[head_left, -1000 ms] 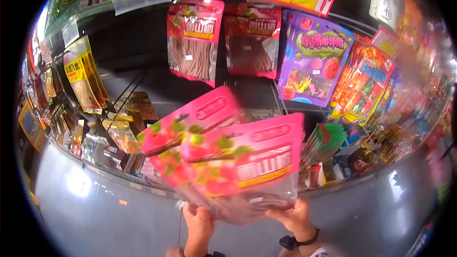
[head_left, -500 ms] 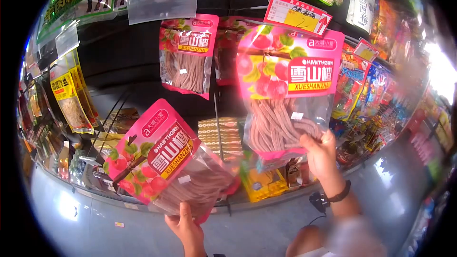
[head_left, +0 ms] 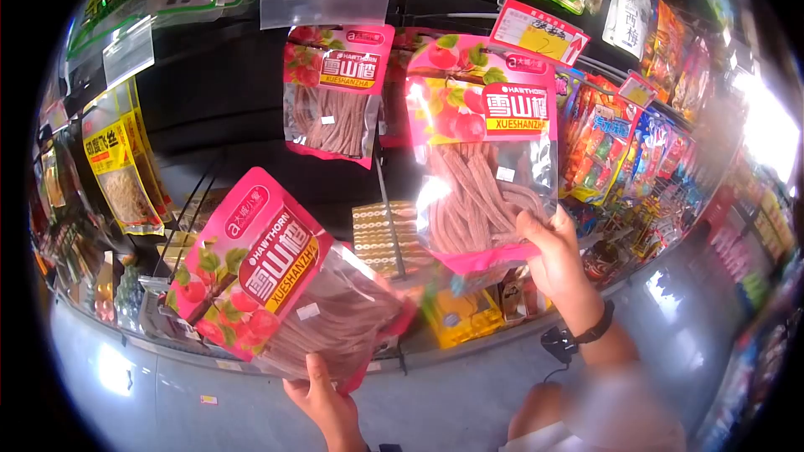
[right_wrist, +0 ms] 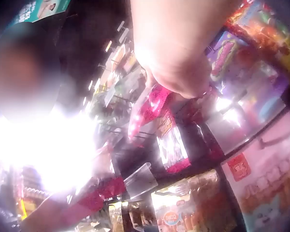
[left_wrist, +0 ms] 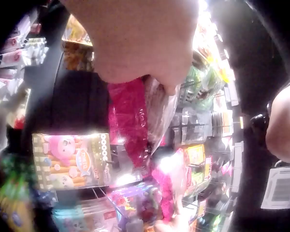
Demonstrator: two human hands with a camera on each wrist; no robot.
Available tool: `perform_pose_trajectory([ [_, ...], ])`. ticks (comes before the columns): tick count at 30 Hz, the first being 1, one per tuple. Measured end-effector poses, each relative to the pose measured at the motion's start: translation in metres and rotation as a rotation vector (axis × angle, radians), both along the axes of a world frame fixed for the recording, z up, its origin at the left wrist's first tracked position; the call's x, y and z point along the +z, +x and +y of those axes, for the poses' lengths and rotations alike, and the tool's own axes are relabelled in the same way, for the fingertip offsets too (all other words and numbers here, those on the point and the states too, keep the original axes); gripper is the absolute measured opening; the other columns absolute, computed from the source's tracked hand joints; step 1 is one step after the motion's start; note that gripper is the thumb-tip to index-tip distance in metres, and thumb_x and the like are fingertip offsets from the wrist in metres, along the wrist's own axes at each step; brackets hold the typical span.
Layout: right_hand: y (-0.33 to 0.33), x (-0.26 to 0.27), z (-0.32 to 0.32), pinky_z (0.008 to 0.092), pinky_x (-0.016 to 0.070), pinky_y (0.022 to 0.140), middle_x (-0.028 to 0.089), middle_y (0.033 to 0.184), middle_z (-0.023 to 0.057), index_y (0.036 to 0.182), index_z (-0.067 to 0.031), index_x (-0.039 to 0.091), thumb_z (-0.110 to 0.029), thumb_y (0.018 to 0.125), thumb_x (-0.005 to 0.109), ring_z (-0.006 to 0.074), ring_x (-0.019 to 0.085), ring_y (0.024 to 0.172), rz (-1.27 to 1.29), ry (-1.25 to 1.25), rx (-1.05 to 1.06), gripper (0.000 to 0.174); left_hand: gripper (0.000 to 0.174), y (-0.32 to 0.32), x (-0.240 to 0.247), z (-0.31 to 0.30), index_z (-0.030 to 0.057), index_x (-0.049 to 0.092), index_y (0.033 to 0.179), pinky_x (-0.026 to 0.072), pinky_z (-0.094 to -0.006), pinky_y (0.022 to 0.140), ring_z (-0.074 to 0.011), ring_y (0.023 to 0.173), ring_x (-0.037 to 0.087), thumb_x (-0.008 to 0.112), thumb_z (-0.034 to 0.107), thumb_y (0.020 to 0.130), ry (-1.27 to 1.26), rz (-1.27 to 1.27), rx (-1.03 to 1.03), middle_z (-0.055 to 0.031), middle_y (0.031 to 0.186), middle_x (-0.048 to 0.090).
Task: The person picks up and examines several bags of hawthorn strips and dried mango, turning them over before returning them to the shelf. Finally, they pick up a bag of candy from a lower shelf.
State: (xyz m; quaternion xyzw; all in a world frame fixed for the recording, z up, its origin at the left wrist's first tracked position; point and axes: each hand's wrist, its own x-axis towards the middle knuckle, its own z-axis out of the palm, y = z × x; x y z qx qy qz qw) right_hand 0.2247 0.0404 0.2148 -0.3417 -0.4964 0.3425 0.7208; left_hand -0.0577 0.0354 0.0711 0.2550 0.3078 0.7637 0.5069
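Observation:
In the head view the left hand (head_left: 325, 406) grips the bottom edge of a tilted pink hawthorn bag (head_left: 276, 285), thumb on its front. Higher and to the right, the right hand (head_left: 559, 259) pinches the lower right corner of a second, nearly upright hawthorn bag (head_left: 481, 151). A third such bag (head_left: 339, 96) hangs on the rack between and behind them, with another partly hidden beside it. The left wrist view shows the left hand (left_wrist: 140, 43) over a pink bag back (left_wrist: 128, 116); the right wrist view shows the right hand (right_wrist: 176, 63) at a pink bag edge (right_wrist: 150, 108).
A red and yellow price tag (head_left: 538, 32) sticks out above the right bag. Yellow snack bags (head_left: 121, 159) hang at the left, colourful candy bags (head_left: 599, 138) at the right. Grey floor (head_left: 251, 418) lies below the shelf edge. A black strap with a dangling object circles the right wrist.
The two held bags, overlapping a second ago, have come apart, the left one down and left, the right one up. Since half a second ago the right bag has shifted slightly left.

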Motion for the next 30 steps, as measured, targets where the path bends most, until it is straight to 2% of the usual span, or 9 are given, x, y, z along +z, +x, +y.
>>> perform_pose_trajectory([
  [3,0.003,-0.001,0.008,0.0342,0.045,0.097,0.061,0.122,0.0078,0.129,-0.0037,0.052,-0.011,0.094,0.06,0.0176,0.058,0.113,-0.033,-0.039,-0.011,0.036,0.042,-0.004,0.002,0.0,0.0006,0.045,0.128,0.0473,-0.035,0.091,-0.0183,0.109,0.055,0.062,0.018,0.095,-0.018,-0.009,0.028,-0.0098,0.123,0.055],
  [6,0.014,0.001,0.016,0.032,0.0455,0.093,0.063,0.114,0.0042,0.121,-0.0055,0.056,-0.011,0.091,0.066,0.0134,0.059,0.103,0.078,-0.161,-0.012,0.033,0.041,-0.003,0.005,-0.001,0.0006,0.045,0.128,0.0477,-0.0345,0.09,-0.0178,0.108,0.055,0.062,0.017,0.095,-0.021,-0.035,0.026,-0.0098,0.123,0.056],
  [9,0.033,-0.002,0.036,0.0317,0.0464,0.089,0.062,0.111,0.0027,0.121,-0.0068,0.056,-0.017,0.092,0.066,0.0124,0.057,0.103,0.065,-0.217,-0.031,0.033,0.041,-0.006,0.002,-0.001,0.0,0.045,0.127,0.0483,-0.0338,0.089,-0.0176,0.107,0.056,0.063,0.017,0.095,-0.027,-0.032,0.025,-0.0101,0.122,0.057],
  [13,0.033,0.016,0.055,0.04,0.0506,0.089,0.06,0.116,0.0053,0.12,-0.0073,0.055,-0.02,0.094,0.062,0.0197,0.059,0.108,0.055,-0.219,-0.049,0.03,0.04,-0.003,0.004,0.0,-0.0008,0.047,0.126,0.0488,-0.0334,0.089,-0.0181,0.104,0.058,0.063,0.017,0.094,-0.004,-0.022,0.029,-0.0106,0.119,0.058],
  [18,0.066,0.02,0.087,0.0413,0.0497,0.091,0.06,0.117,0.0064,0.116,-0.0078,0.057,-0.023,0.093,0.063,0.0198,0.059,0.108,0.021,-0.261,-0.035,0.028,0.039,0.004,0.002,-0.002,-0.0013,0.048,0.125,0.0495,-0.0337,0.089,-0.0188,0.104,0.059,0.063,0.016,0.094,-0.038,-0.016,0.037,-0.0113,0.118,0.059],
  [21,0.062,0.032,0.096,0.035,0.0509,0.085,0.063,0.109,0.0038,0.111,-0.007,0.06,-0.023,0.095,0.06,0.015,0.061,0.1,-0.038,-0.275,-0.098,0.023,0.04,0.012,-0.001,-0.003,-0.0016,0.047,0.125,0.0502,-0.0339,0.088,-0.0192,0.103,0.059,0.064,0.016,0.093,-0.038,-0.01,0.032,-0.0116,0.118,0.059],
  [25,0.073,0.034,0.115,0.0296,0.0482,0.083,0.064,0.109,0.0036,0.112,-0.0039,0.062,-0.023,0.095,0.06,0.0122,0.059,0.099,-0.157,-0.235,-0.048,0.025,0.039,0.028,0.0,-0.009,-0.0023,0.048,0.123,0.0495,-0.0333,0.088,-0.0187,0.101,0.059,0.065,0.014,0.093,-0.058,-0.009,0.013,-0.0117,0.117,0.059],
  [29,0.098,0.04,0.15,0.0292,0.0488,0.077,0.067,0.098,0.0051,0.107,-0.0015,0.064,-0.02,0.094,0.06,0.0123,0.063,0.087,-0.331,-0.176,-0.135,0.023,0.037,0.036,0.006,-0.017,-0.0028,0.049,0.119,0.0482,-0.031,0.086,-0.0171,0.097,0.059,0.066,0.011,0.091,-0.042,0.007,-0.008,-0.0104,0.112,0.059],
  [30,0.102,0.042,0.157,0.029,0.0472,0.067,0.066,0.088,0.0053,0.102,0.0,0.065,-0.02,0.093,0.062,0.0116,0.061,0.075,-0.388,-0.195,-0.172,0.022,0.037,0.037,0.005,-0.018,-0.0026,0.049,0.119,0.0482,-0.0307,0.085,-0.0168,0.097,0.059,0.067,0.011,0.09,-0.027,0.015,-0.019,-0.0101,0.112,0.059],
])
